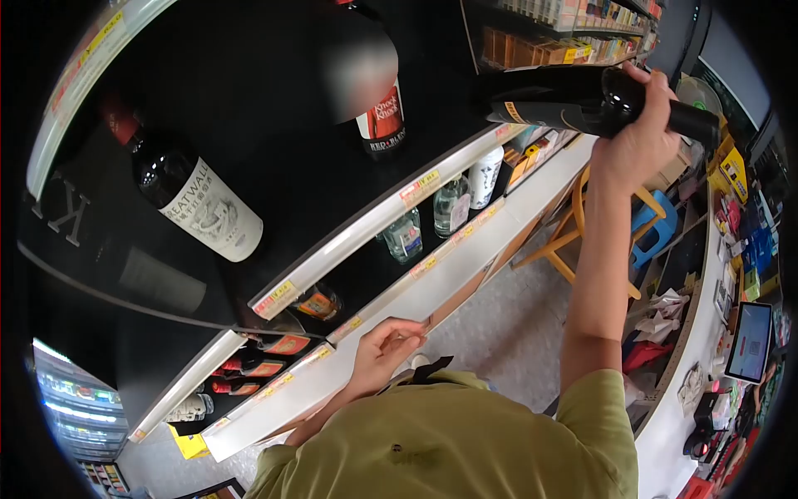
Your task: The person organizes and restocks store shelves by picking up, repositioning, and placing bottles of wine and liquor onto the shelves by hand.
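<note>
High on the right, my right hand [638, 141] is wrapped round the neck and shoulder of a dark wine bottle [573, 96], which lies nearly level with its base over the shelf end. My left hand [387, 353] hovers beside the white edge of a lower shelf, fingers curled in towards the thumb; nothing shows in them. On the black upper shelf [274, 166] stand a wine bottle with a white Great Wall label [218, 209] and another with a red Knock Knock label [385, 121]. A blurred patch covers part of the latter.
Clear glass bottles [405, 235] and a white bottle [485, 177] stand one shelf down. Red-labelled bottles [249, 366] lie lower left. A wooden chair [565, 241] and a blue stool [654, 220] stand in the aisle. Along the right runs a cluttered counter [686, 358] with a monitor [749, 341].
</note>
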A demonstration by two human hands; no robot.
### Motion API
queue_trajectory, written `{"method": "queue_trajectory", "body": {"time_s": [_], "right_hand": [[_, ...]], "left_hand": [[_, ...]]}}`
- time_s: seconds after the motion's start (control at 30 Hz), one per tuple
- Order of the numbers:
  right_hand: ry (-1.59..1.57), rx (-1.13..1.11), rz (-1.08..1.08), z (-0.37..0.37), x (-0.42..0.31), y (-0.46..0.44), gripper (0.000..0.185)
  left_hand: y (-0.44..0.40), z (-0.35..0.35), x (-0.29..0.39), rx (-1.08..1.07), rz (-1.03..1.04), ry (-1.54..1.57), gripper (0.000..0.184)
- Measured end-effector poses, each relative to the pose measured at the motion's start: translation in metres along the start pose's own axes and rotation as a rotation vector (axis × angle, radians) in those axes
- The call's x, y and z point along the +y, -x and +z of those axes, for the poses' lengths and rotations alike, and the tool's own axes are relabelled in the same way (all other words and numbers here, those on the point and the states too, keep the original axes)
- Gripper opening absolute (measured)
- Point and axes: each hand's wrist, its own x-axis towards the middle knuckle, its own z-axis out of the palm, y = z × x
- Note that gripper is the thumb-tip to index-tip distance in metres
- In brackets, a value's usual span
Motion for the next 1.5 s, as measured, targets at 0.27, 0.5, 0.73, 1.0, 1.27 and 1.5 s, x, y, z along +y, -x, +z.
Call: {"method": "queue_trajectory", "body": {"time_s": [0.27, 0.5, 0.73, 1.0, 1.27, 1.5], "right_hand": [[-0.031, 0.058, 0.241, 0.018, 0.067, -0.001, 0.017], [-0.031, -0.106, 0.431, 0.034, 0.091, -0.024, 0.015], [0.083, -0.314, 0.525, 0.047, 0.100, -0.055, 0.024], [0.190, -0.448, 0.474, 0.053, 0.116, -0.069, 0.030], [0.166, -0.429, 0.527, 0.062, 0.137, -0.076, 0.028], [0.196, -0.477, 0.532, 0.069, 0.161, -0.085, 0.026]], "left_hand": [[-0.021, -0.018, 0.003, 0.144, -0.013, 0.010, 0.017], [-0.039, 0.003, 0.001, 0.299, 0.042, 0.095, 0.013], [-0.051, 0.024, 0.000, 0.389, 0.052, 0.102, 0.011], [-0.052, 0.031, -0.006, 0.459, 0.084, 0.130, 0.010], [-0.057, 0.033, -0.009, 0.465, 0.047, 0.115, 0.012], [-0.064, 0.032, -0.008, 0.478, 0.006, 0.121, 0.012]]}}
